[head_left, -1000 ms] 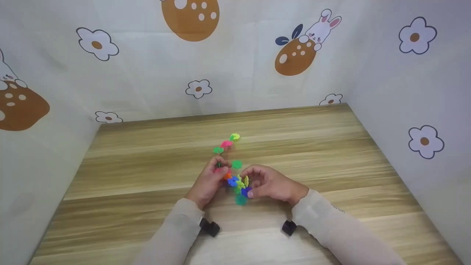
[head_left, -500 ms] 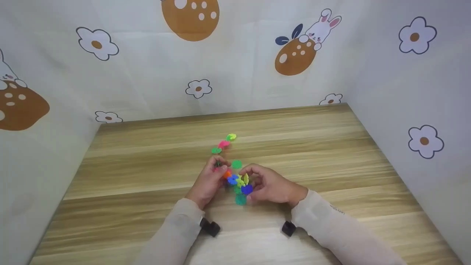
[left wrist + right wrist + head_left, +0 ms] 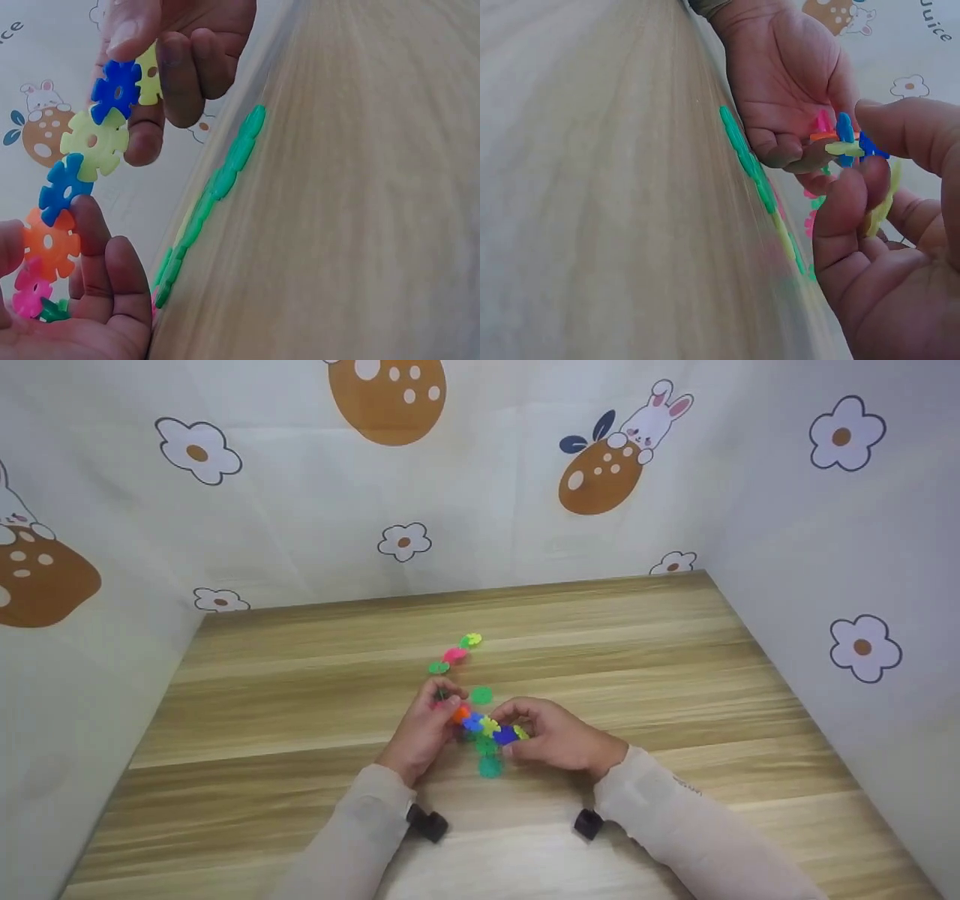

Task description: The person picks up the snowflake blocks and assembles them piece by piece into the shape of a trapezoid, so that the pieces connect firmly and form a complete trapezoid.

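Observation:
A chain of flower-shaped interlocking plastic discs stretches between both hands. My left hand (image 3: 421,731) holds it around the orange disc (image 3: 51,244), beside a pink disc (image 3: 31,289). From there run a blue disc (image 3: 66,187), a pale yellow disc (image 3: 94,142) and a dark blue disc (image 3: 118,88). Thumb and fingers of my right hand (image 3: 559,735) pinch the dark blue one, with a yellow disc (image 3: 149,75) fixed at its end. Beyond the left hand, the chain continues through a green disc (image 3: 439,667) and a pink disc (image 3: 454,655) to a yellow-green tip (image 3: 471,640).
Green discs lie flat on the wooden table (image 3: 285,697): one green disc (image 3: 481,695) behind the chain, another teal-green disc (image 3: 490,766) in front of it. A patterned cloth (image 3: 300,510) encloses the back and sides of the table.
The dark blue disc and the yellow end disc have turned outward to the right, so the chain's near end lies straighter. Its far end has shifted slightly left.

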A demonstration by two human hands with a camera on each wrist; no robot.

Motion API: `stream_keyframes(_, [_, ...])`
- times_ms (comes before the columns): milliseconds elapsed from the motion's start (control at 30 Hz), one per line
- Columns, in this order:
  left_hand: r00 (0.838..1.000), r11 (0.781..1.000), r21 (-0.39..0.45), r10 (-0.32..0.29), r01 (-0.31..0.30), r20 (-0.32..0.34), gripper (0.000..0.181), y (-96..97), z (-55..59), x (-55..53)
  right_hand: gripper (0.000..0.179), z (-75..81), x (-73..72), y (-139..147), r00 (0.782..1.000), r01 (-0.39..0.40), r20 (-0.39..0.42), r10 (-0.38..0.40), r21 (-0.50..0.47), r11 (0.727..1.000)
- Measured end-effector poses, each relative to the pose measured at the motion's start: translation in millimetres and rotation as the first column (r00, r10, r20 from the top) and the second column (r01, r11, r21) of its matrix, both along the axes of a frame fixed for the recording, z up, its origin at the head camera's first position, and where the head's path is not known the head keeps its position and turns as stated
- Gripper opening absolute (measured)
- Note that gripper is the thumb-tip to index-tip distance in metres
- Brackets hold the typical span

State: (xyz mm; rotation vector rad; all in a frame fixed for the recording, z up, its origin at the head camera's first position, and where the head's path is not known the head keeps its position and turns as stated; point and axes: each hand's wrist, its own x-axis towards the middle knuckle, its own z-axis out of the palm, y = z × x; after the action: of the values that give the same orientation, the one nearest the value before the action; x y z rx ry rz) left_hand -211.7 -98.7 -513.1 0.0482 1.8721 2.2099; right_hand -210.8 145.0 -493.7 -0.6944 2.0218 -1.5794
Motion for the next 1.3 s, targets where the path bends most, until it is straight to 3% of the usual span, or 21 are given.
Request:
stream_keyframes(367, [1.000,0.996,-0.083,-0.028,0.028,-0.005,0.032,1.1,2.0,0.6,0.042,-1.3,2.8,-2,0.984,0.045,-0.172,-0.037,0.045,0.998])
stream_keyframes(500, [0.999,0.997,-0.065,-0.030,0.031,0.015,0.042,1.4,3.8,0.8,0.037,-2.6,2.7,-2,0.978,0.075,-0.198,-0.063,0.053,0.996])
stream_keyframes(767, [1.000,0.999,0.042,0.015,-0.015,0.017,0.058,1.6,9.5,1.2,0.039,-1.6,2.2,-1,0.974,0.178,-0.149,-0.168,0.051,0.983])
stream_keyframes(900, [0.999,0.997,0.059,0.039,-0.039,0.003,0.060,1.2,10.8,2.2,0.039,-0.9,1.7,-2,0.962,0.256,-0.097,-0.256,-0.009,0.967])
stream_keyframes(1000, [0.998,0.995,0.087,0.054,-0.051,-0.034,0.067,0.6,11.2,2.9,0.040,-0.1,1.1,-3,0.937,0.348,0.003,-0.350,-0.101,0.932])
stream_keyframes(1133, [0.994,0.992,0.112,0.065,-0.055,-0.084,0.075,-0.5,12.0,3.5,0.039,2.2,0.5,-3,0.877,0.480,0.136,-0.461,-0.181,0.859])
stream_keyframes(1300, [0.992,0.994,0.096,0.058,-0.048,-0.110,0.079,-0.8,13.1,3.9,0.036,3.4,-1.1,-3,0.806,0.590,0.204,-0.556,-0.213,0.779])
